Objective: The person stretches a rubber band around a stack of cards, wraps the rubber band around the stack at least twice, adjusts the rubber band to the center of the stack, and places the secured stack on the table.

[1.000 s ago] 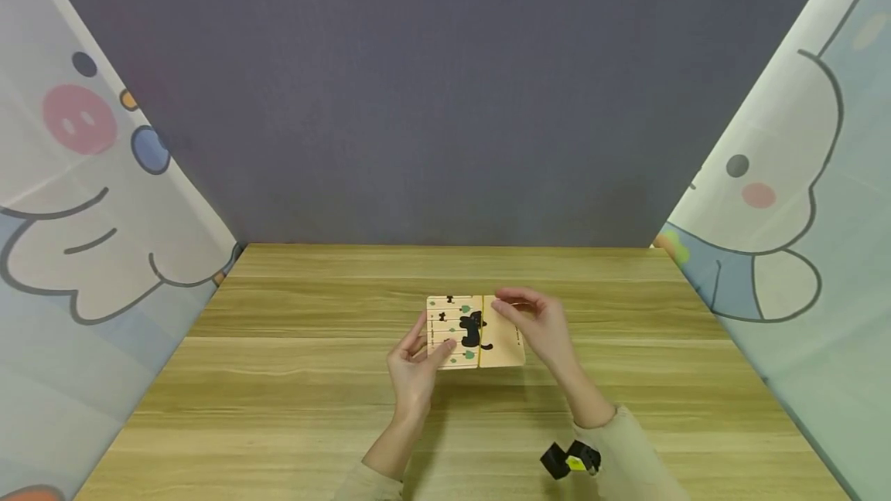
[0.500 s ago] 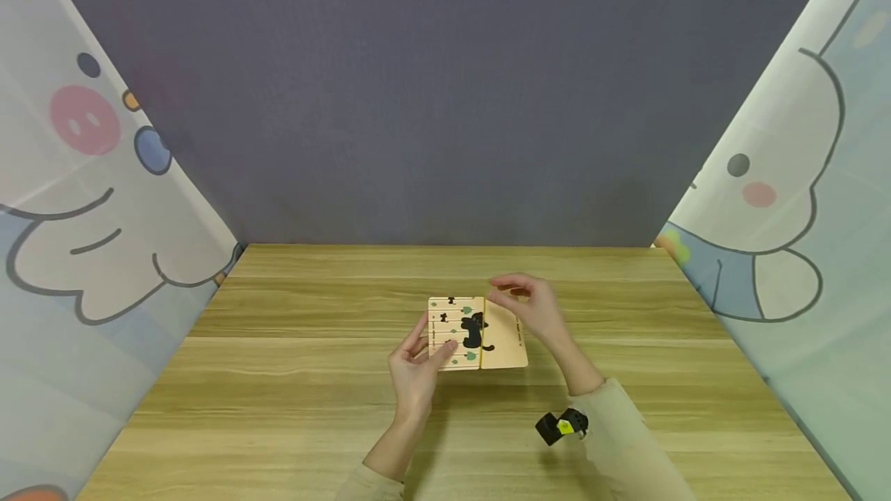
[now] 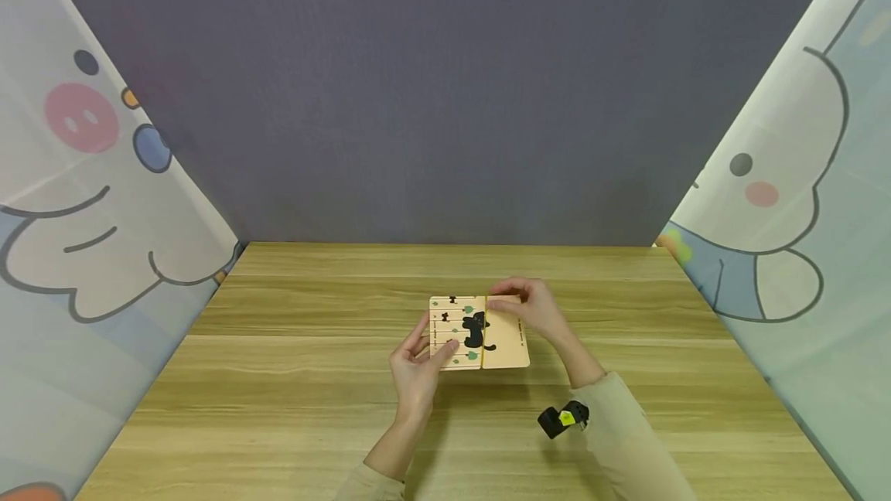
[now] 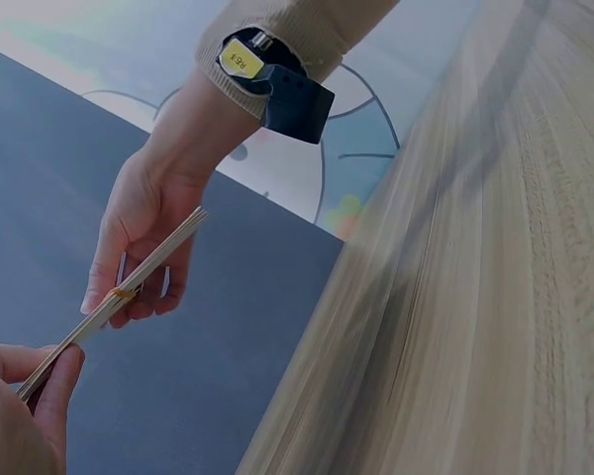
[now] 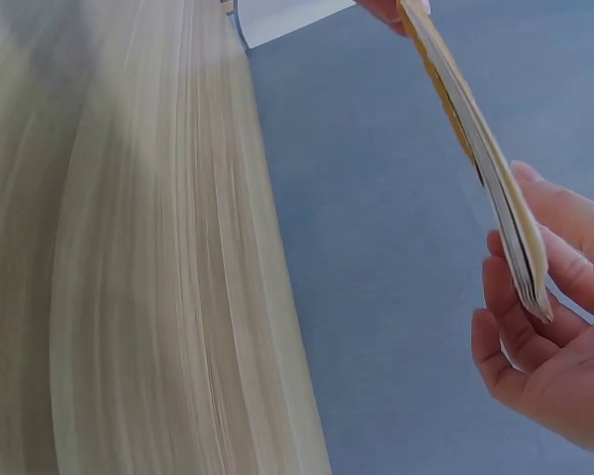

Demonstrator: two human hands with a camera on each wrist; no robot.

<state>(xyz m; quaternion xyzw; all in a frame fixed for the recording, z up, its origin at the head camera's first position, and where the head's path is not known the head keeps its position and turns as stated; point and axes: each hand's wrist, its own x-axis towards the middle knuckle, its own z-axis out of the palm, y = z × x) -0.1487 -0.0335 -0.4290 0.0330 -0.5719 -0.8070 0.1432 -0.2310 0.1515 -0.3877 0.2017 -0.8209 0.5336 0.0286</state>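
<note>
A cream notebook with a black cat and green leaves on its cover is held up above the table. A thin yellow elastic band crosses its middle. My left hand grips the left end, thumb on the front cover. At the upper right, my right hand has its thumb on the front near the band and its fingers behind the top edge. The left wrist view shows the notebook edge-on, in several thin layers. In the right wrist view, my right hand is around its end.
The wooden table runs back to a dark grey panel. Printed cloths with a pig and a white character line the sides. A black wrist camera hangs by my right sleeve.
My right hand rose slightly off the top edge, then came back down with its thumb beside the band. The left hand and notebook stay nearly in place.
</note>
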